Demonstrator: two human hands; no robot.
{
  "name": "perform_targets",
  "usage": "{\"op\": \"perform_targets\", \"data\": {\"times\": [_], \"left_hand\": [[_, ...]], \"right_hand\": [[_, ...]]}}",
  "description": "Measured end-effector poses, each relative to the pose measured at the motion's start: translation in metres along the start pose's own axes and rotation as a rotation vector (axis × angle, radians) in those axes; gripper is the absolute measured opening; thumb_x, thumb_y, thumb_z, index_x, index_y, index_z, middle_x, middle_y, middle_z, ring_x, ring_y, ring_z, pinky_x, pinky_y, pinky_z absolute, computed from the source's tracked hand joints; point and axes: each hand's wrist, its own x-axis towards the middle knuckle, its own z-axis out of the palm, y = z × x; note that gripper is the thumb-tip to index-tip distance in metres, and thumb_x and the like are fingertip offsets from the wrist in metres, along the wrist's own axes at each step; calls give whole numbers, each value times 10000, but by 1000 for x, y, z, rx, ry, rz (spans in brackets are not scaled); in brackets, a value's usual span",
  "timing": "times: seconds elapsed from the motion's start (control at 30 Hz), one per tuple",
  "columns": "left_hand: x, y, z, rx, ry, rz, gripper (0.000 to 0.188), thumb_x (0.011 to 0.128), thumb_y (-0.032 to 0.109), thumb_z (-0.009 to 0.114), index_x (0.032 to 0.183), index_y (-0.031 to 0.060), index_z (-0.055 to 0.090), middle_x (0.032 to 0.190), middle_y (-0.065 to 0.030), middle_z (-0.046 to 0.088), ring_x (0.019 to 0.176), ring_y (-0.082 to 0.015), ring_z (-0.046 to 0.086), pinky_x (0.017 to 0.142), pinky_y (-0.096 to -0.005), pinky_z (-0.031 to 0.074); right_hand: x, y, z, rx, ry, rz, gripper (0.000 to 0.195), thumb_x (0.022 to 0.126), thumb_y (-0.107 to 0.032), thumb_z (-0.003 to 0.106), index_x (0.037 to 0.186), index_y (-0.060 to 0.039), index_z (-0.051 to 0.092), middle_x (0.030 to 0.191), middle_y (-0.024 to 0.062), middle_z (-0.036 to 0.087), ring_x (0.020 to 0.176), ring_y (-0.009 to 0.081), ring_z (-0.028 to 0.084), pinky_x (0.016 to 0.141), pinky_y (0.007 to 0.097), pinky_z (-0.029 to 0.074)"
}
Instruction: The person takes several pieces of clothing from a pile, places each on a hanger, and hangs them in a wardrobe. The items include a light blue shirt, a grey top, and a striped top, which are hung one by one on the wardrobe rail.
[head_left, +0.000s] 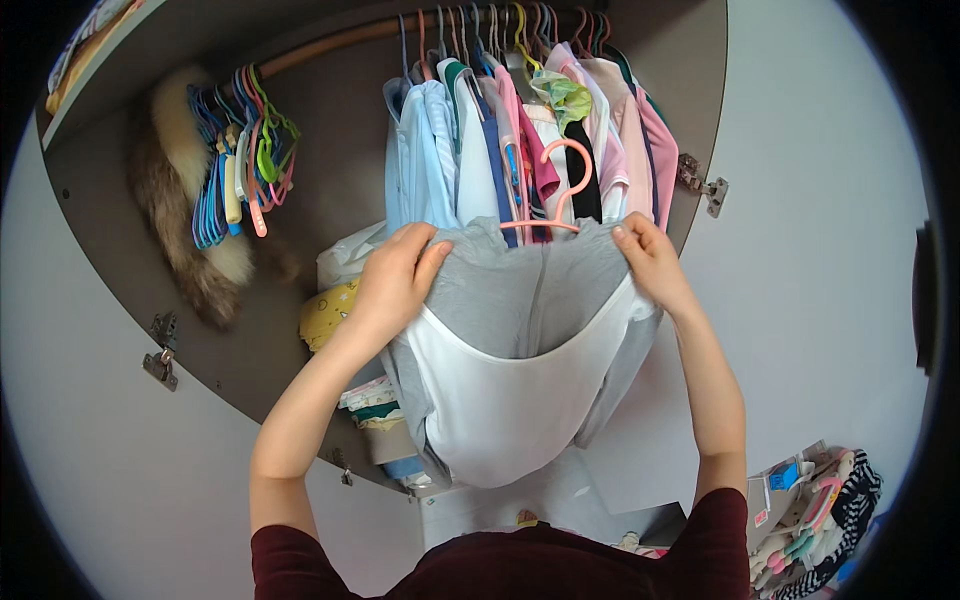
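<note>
A grey and white top (510, 405) hangs spread out before me on a pink plastic clothes hanger (559, 223), whose hook stands up free of the rod. My left hand (401, 274) pinches the grey fabric at one shoulder, thumb on top. The other shoulder is gripped by my right hand (651, 262), its thumb near the collar. White fabric with a deep scooped neckline lies over the front of the grey part, and grey sleeves droop at both sides. The hanger's arms are mostly hidden inside the top.
Behind the top, a row of hanging clothes (469, 150) fills part of the wardrobe rod (330, 45). Bunched plastic hangers (244, 157) and a fur piece (180, 202) hang at the left. Folded clothes (375, 405) are stacked below. Door hinges (161, 352) stick out. Piled items (814, 517) lie lower right.
</note>
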Motion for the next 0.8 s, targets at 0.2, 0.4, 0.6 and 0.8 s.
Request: {"op": "perform_targets", "data": {"times": [0.2,0.4,0.6,0.8], "left_hand": [[-60,23,-30,-18,75,127,134,812,67,627,918,5,573,764,-145,546,690,-319,548,597,-372,433],[-156,8,-40,52,268,134,144,764,-30,598,902,-7,566,812,-138,578,688,-273,562,614,-336,461],[-242,20,-69,391,423,169,142,623,113,681,679,62,561,754,-63,548,566,-243,477,506,-343,373],[-308,47,-77,408,244,212,202,600,130,664,709,38,521,713,-76,497,551,-235,439,495,-349,348]], "right_hand": [[-80,-38,2,-178,193,-210,191,966,-151,439,840,-9,453,787,66,478,714,122,439,668,290,414],[-135,-32,41,206,-41,-498,155,927,-135,486,862,-2,442,1099,226,564,947,252,572,825,322,448],[-164,-31,79,219,-328,-481,358,735,-284,748,943,-50,575,1199,230,510,874,266,637,727,347,522],[-159,-72,117,134,-1110,-535,314,740,-251,720,960,-89,564,917,50,578,690,209,604,553,283,498]]}}
